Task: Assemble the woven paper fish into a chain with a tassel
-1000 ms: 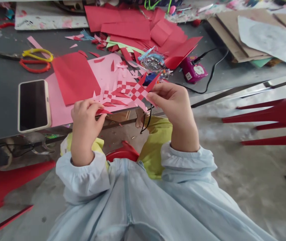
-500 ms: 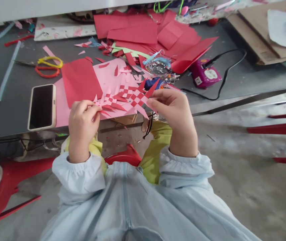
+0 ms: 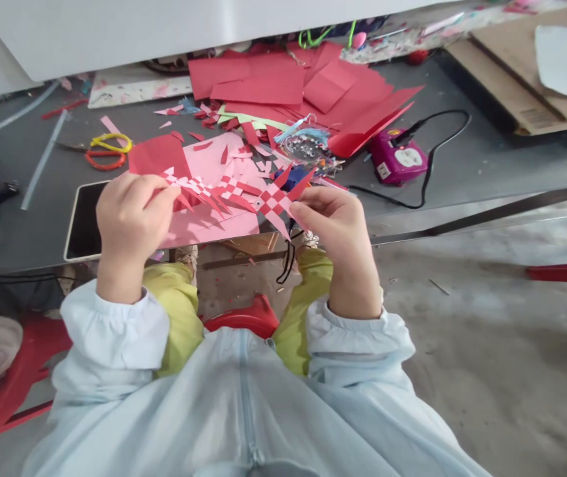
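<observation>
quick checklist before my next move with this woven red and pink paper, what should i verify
1. Left hand grips one end of the woven paper strip: ok.
2. Right hand pinches the other end: ok.
3. Strip lifted off the pink sheet: cannot tell.
4. Scissors apart from both hands: ok.
5. Phone back from the table edge: not ok, it lies at the front edge.

The woven paper point(image 3: 273, 199) I hold is a red-and-pink checkerboard with red points. Behind it is a plain pink sheet point(image 3: 204, 228) and a solid red paper stack point(image 3: 263, 83). The scissors point(image 3: 103, 151) have yellow and red handles, the surface point(image 3: 462, 165) is grey, and my sleeves point(image 3: 109, 331) are pale blue.
</observation>
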The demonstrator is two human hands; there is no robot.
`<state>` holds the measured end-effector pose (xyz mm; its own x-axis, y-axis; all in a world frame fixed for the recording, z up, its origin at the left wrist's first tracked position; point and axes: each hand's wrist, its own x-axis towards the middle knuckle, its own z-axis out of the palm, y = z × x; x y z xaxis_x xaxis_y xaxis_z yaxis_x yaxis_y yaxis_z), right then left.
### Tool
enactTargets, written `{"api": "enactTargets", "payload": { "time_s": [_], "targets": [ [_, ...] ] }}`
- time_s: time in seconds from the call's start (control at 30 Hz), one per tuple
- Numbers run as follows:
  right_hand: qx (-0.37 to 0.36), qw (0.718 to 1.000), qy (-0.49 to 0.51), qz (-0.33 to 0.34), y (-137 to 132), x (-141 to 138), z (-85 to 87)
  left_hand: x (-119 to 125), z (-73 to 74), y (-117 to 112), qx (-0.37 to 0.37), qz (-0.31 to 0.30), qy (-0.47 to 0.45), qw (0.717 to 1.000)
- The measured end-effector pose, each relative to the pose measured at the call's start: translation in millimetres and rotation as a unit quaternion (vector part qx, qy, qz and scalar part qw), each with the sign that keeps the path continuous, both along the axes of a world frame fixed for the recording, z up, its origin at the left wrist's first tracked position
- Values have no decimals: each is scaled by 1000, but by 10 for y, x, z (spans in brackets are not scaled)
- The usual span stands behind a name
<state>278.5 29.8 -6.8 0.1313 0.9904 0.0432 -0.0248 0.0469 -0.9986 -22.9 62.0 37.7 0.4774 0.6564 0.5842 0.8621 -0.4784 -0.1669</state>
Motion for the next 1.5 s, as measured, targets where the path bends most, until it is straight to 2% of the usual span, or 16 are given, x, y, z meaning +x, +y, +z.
{"api": "enactTargets", "payload": {
  "time_s": [0.1,0.2,0.37,0.53,0.63,0.77,0.9,1.03,1.13,1.2,1.37,1.5],
  "targets": [
    [-8,1000,6,11,-10,3,2,-122,2,168,-39,34,22,998],
    [-11,1000,4,22,-6,3,-13,-213,-53,239,-90,77,41,992],
    [-31,999,-20,41,72,-81,-18,-284,-174,174,-160,137,87,974],
    [-22,989,-128,75,255,-396,26,-231,-198,17,-136,173,87,971],
    [-25,962,-254,95,363,-616,57,-74,-169,-104,-116,153,51,980],
    [-5,910,-411,51,390,-657,116,211,-148,-248,-149,109,41,982],
    [32,879,-474,-39,254,-299,198,416,-190,-294,-176,63,13,982],
    [-19,848,-508,-151,97,145,205,523,-287,-232,-142,34,-25,989],
    [-45,838,-514,-176,32,270,142,582,-380,-166,-130,30,-89,987],
    [-54,833,-525,-162,19,223,103,612,-440,-127,-132,31,-129,982],
    [-77,805,-575,-126,85,-89,94,610,-515,-52,-139,29,-177,974],
    [-111,793,-580,-147,185,-248,112,572,-511,-29,-155,11,-184,971]
  ]
}}
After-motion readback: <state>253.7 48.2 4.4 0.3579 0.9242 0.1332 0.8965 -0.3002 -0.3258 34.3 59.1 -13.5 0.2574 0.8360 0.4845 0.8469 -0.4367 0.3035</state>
